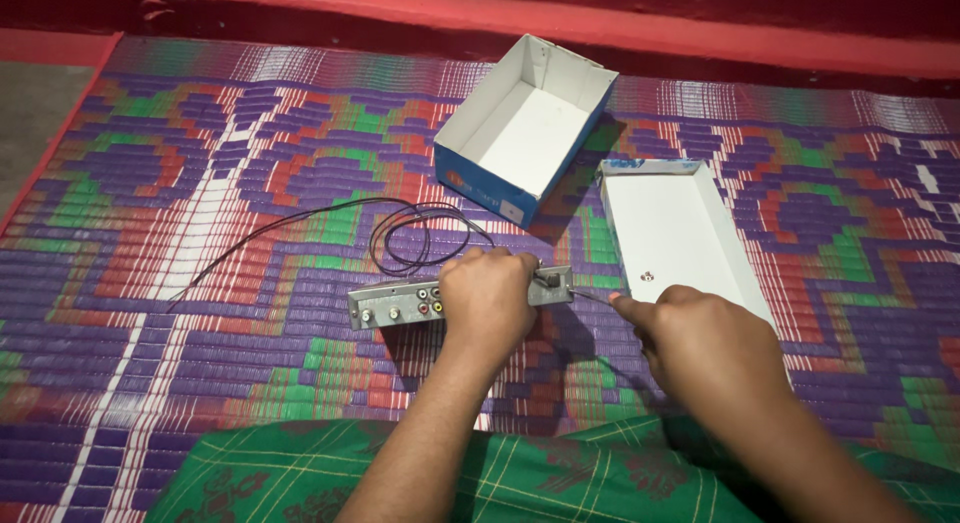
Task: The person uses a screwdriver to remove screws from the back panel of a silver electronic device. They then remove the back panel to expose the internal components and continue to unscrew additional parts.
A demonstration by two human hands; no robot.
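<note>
While you sit cross-legged, green checked cloth [420, 478] covers your lap at the near edge. Your left hand [487, 298] is clamped down over the small grey metal box [400, 305], fingers curled across its top and far side, prob. to pin it flat on the woven mat [200, 313]; box lies w/ its row of round sockets facing you. Your right hand [700, 348] is pinched shut on a thin screwdriver [592, 297], index finger laid along the shaft, tip meeting the box's right end beside the left hand, so the tool approaches roughly level from the side. Thin black wire [400, 228] runs from behind the box, loops just beyond it, then trails off left across the mat. Right of the box, a shallow white lid [700, 183] lies open side up w/ a small screw [647, 277] resting in it, likely parked there so it doesn't get lost. Farther off, blue cardboard box [470, 178] stands open, white inside, nothing visible in it. Red edging [700, 33] borders the mat at the back.
</note>
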